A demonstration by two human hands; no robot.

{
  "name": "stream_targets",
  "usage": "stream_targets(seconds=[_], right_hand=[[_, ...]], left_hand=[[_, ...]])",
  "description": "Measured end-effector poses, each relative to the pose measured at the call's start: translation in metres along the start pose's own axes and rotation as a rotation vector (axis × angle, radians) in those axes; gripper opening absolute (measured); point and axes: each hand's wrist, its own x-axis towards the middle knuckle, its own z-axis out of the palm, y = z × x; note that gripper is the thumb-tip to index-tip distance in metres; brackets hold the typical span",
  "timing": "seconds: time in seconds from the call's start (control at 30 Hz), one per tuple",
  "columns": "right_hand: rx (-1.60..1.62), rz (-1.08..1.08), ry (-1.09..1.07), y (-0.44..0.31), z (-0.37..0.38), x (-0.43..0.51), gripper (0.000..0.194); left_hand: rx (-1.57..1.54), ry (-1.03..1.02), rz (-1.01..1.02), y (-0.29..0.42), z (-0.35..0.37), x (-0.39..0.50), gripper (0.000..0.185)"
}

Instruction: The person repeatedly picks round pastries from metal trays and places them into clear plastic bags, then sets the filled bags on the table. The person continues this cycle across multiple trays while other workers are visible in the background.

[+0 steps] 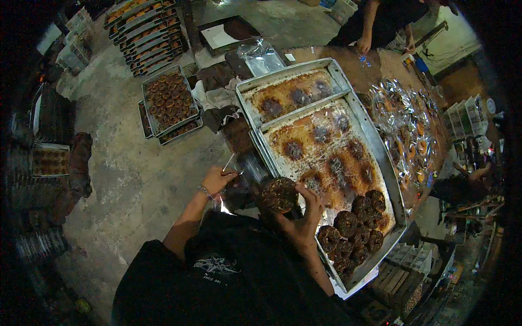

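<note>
In my right hand [304, 216] is a dark, chocolate-coated round pastry [279, 194], held between thumb and fingers beside the metal tray's left edge. My left hand [220, 179], with a bracelet at the wrist, grips a thin utensil [228, 161] whose far end points up; its kind cannot be told. The large metal tray [326, 118] lies on a stack, its surface stained brown. Several dark-topped pastries [350, 228] are heaped at its near end. What lies below my left hand is dark and partly hidden.
Wrapped pastries in clear plastic [403, 130] cover the table to the right. A plastic bag [263, 57] lies beyond the tray. On the floor at left stand trays of small pastries [169, 102] and a tall tray stack [151, 40]. A person [379, 24] stands across the table.
</note>
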Motion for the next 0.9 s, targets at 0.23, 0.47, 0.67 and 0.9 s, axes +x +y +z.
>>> stream_targets(seconds=[0.23, 0.47, 0.67, 0.9], right_hand=[[0.007, 0.054, 0.014, 0.013, -0.017, -0.012, 0.074], [-0.048, -0.138, 0.09, 0.033, -0.052, -0.007, 0.076], [-0.159, -0.109, 0.083, 0.046, -0.08, -0.007, 0.073], [-0.053, -0.071, 0.056, 0.051, -0.063, -0.022, 0.072]], left_hand=[[-0.383, -0.159, -0.199, 0.021, -0.002, -0.014, 0.019], [-0.497, -0.492, -0.298, 0.063, 0.008, -0.038, 0.021], [-0.42, -0.73, -0.177, 0.024, 0.042, -0.057, 0.026], [-0.381, -0.654, -0.331, 0.026, 0.033, -0.081, 0.02]])
